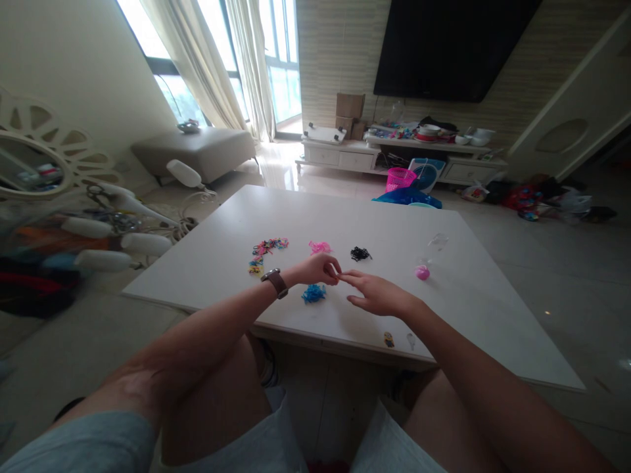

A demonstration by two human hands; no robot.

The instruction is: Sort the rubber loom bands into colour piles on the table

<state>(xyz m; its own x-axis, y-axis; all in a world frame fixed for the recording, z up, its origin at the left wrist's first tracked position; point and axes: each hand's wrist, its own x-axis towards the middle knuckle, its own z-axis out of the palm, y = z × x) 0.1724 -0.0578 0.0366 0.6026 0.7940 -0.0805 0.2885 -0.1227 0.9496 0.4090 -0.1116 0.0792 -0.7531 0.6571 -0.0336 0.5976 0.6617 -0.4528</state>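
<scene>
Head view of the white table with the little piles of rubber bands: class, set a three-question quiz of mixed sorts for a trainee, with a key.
1. True or false: the left hand wears a watch at its wrist.
2. Which pile lies nearest the left hand? A the black pile; B the blue pile; C the mixed-colour pile.
3. Fill in: the right hand meets the left hand at the ____.

Key
1. True.
2. B; it lies just below that hand, while the pink pile lies beyond it on the table.
3. Fingertips; whether they pinch a band is too small to tell.
</scene>
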